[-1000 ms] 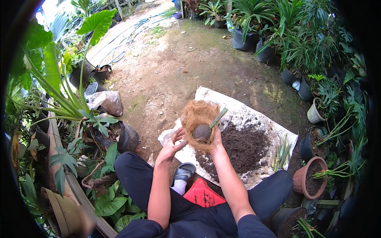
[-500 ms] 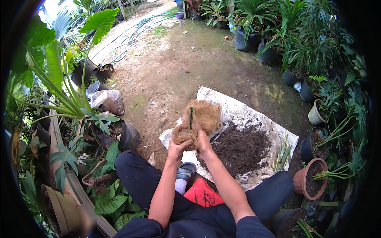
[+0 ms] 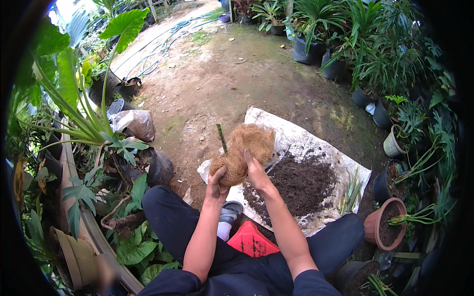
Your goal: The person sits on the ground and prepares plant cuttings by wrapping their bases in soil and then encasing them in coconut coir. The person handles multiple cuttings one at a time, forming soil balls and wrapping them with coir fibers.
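Between my two hands is a ball of brown coconut fibre point(image 3: 232, 168), wrapped around the base of a dark green plant cutting point(image 3: 221, 138) that sticks up and leans left. My left hand point(image 3: 216, 183) grips the ball from its lower left, thumb on top. On the right side, my right hand point(image 3: 256, 171) presses against it with the fingers mostly hidden behind. Just beyond, a larger loose heap of coconut fibre point(image 3: 256, 140) lies on a white sack sheet point(image 3: 316, 140). A mound of dark soil point(image 3: 301, 182) covers much of that sheet.
Several more cuttings point(image 3: 351, 192) lie at the sheet's right edge. A red plastic thing point(image 3: 251, 240) sits between my legs. Potted plants line both sides, including a terracotta-coloured pot point(image 3: 385, 224) at right. A blue hose point(image 3: 165, 45) crosses the dirt ground at the far left.
The fibre ball has been turned in my hands. The cutting, upright before, now tilts left and its top has shifted left. Both hands still hold the ball.
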{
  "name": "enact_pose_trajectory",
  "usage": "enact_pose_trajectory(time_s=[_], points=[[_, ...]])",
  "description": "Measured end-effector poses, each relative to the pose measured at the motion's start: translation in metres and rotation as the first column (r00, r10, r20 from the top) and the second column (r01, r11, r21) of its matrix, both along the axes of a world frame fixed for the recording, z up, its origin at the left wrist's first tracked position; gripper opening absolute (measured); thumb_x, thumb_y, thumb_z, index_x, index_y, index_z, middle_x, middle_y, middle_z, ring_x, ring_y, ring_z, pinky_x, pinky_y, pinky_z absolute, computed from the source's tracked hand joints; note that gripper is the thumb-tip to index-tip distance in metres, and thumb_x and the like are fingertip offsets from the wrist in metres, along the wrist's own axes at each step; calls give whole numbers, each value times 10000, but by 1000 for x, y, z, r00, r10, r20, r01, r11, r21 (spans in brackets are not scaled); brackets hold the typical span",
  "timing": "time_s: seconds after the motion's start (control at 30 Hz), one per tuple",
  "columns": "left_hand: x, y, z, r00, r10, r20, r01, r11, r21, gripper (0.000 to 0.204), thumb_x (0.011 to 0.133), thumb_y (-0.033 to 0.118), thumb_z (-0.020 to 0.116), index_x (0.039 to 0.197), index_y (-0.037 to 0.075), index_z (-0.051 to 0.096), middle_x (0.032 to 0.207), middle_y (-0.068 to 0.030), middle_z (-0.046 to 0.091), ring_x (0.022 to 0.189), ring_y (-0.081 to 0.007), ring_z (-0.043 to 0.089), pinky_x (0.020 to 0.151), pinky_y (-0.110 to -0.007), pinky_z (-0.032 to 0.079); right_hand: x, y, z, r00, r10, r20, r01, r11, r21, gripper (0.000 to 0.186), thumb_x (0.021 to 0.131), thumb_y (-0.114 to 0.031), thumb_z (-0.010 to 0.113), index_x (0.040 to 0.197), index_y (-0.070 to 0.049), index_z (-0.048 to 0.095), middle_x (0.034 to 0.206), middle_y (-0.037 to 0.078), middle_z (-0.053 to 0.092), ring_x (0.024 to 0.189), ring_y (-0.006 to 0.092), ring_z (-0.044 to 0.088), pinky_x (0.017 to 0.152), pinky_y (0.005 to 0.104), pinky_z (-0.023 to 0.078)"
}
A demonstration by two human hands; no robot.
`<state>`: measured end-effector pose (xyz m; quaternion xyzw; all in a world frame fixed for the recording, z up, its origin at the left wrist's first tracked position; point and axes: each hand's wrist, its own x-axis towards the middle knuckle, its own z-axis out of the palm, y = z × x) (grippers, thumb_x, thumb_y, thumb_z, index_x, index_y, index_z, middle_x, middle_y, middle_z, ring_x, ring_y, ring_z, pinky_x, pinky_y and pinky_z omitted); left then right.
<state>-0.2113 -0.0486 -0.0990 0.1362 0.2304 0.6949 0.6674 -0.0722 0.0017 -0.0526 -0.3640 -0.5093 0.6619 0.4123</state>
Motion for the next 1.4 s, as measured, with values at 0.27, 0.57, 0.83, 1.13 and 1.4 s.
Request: enact_pose_trajectory(time_s=[0.27, 0.57, 0.83, 1.13, 1.4], points=[[0, -4, 6, 998, 54, -25, -54, 998, 26, 516, 851, 78, 717, 1315, 29, 494, 1203, -103, 633, 1071, -215, 653, 923, -351, 559, -27, -23, -12, 928, -309, 209, 177, 858, 482, 497, 1014, -335, 490, 1313, 61, 516, 1319, 283, 535, 1260, 426, 508, 1061, 423, 403], [3, 5, -2, 985, 127, -118, -142, 981, -133, 404, 907, 210, 678, 1258, 51, 557, 1182, -99, 652, 1072, -234, 657, 915, -359, 560, -26, -26, -10, 945, -226, 237, 61, 833, 550, 527, 1036, -305, 379, 1340, 111, 491, 1429, 276, 445, 1359, 404, 403, 1150, 404, 288], [-4, -1, -2, 985, -70, 158, 72, 997, -4, 504, 937, 367, 602, 1338, 69, 542, 1311, -135, 604, 1194, -286, 598, 1051, -445, 488, -4, -16, -1, 922, -332, 199, 61, 632, 773, 431, 963, -247, 546, 1360, -80, 575, 1447, 168, 485, 1367, 375, 410, 1140, 485, 299], [6, 0, -15, 950, -41, 310, 55, 998, -38, 415, 943, 326, 637, 1279, 93, 571, 1233, -83, 628, 1129, -236, 620, 981, -390, 535, -15, -23, -5, 935, -333, 122, 76, 524, 848, 201, 875, -139, 672, 1040, -27, 690, 1191, 151, 650, 1131, 358, 615, 968, 447, 488], [9, -5, -12, 978, -7, 208, 29, 995, -100, 436, 926, 332, 664, 1256, 66, 565, 1205, -103, 630, 1116, -241, 629, 952, -380, 555, -19, -27, -8, 919, -380, 106, 114, 512, 852, 236, 888, -151, 619, 1088, -42, 680, 1126, 158, 648, 1072, 368, 618, 947, 453, 488]])
